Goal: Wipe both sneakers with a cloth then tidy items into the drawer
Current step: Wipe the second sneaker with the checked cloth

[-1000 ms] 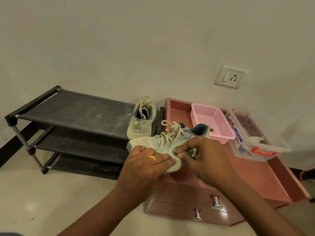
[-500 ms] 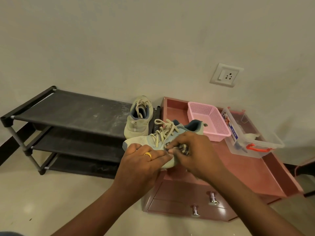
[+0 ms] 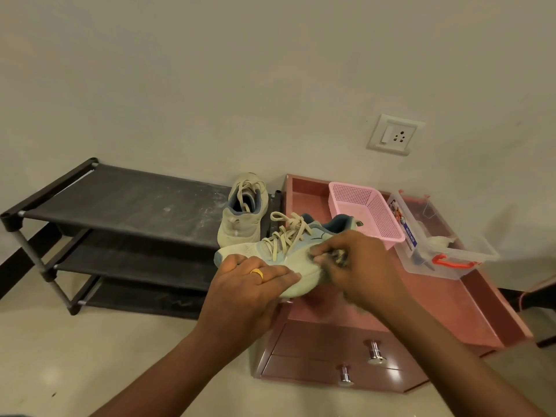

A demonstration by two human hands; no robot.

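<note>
A pale green and blue sneaker (image 3: 281, 245) with beige laces is held above the front left corner of the pink drawer unit (image 3: 469, 308). My left hand (image 3: 249, 284), with a gold ring, grips its sole side. My right hand (image 3: 358, 263) holds a small dark cloth (image 3: 338, 256) bunched in its fingers and presses it on the sneaker's side. The second sneaker (image 3: 242, 212) stands on the right end of the black shoe rack's top shelf (image 3: 129, 203). Two drawers (image 3: 319, 353) with chrome knobs are shut.
On the drawer unit's top stand a pink mesh basket (image 3: 365, 206) and a clear plastic box (image 3: 445, 248) with a red latch. A wall socket (image 3: 394, 134) is above. Pale floor lies in front of the rack.
My right hand has rubbed the cloth slightly along the sneaker's side. The sneaker and my left hand stay almost in place; the camera view has shifted a little.
</note>
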